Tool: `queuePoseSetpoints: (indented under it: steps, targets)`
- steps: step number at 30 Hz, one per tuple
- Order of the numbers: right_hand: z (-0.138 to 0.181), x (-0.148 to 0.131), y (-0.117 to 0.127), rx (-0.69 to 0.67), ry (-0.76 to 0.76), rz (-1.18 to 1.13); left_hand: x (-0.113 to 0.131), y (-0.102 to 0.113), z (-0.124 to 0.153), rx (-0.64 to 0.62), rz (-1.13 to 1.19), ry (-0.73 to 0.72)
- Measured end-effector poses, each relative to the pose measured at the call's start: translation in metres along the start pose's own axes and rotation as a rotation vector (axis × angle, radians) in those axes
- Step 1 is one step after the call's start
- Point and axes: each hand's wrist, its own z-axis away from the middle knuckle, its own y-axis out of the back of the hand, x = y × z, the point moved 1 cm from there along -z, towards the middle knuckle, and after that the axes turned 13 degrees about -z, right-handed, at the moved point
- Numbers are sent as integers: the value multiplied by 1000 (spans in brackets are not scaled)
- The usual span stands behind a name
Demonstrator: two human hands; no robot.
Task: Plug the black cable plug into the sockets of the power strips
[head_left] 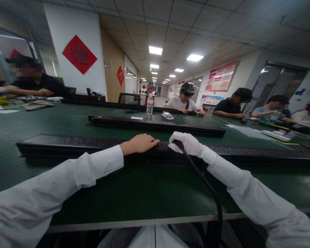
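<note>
A long black power strip with red switches lies across the green table in front of me. My left hand, bare, rests on top of the strip with its fingers curled down on it. My right hand, in a white glove, is closed over a black plug on the strip, and its thick black cable runs back toward me over the table's near edge. The two hands sit close together near the middle of the strip.
A second power strip lies farther back, a third beyond it. A water bottle and a small white device stand near the far side. Several people sit round the table, left and right.
</note>
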Motion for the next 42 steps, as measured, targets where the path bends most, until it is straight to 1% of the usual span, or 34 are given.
queuePoseSetpoints:
  steps: [9, 15, 20, 23, 30, 39, 42]
  targets:
    - [0, 1, -1, 10, 8, -3, -1, -1, 0, -2, 17, -11]
    - [0, -1, 0, 9, 11, -4, -2, -1, -1, 8, 4, -45]
    - [-1, -1, 0, 8, 11, -7, -1, 0, -1, -12, 13, -10]
    - [-1, -1, 1, 3, 4, -1, 0, 0, 0, -10, 13, -23]
    - [0, 0, 0, 5, 14, -3, -1, 0, 1, 15, -160, -99]
    - [0, 1, -1, 1, 13, 5, -1, 1, 2, 16, -185, -126]
    - [0, 1, -1, 5, 8, 7, -1, 1, 3, 11, -188, -114]
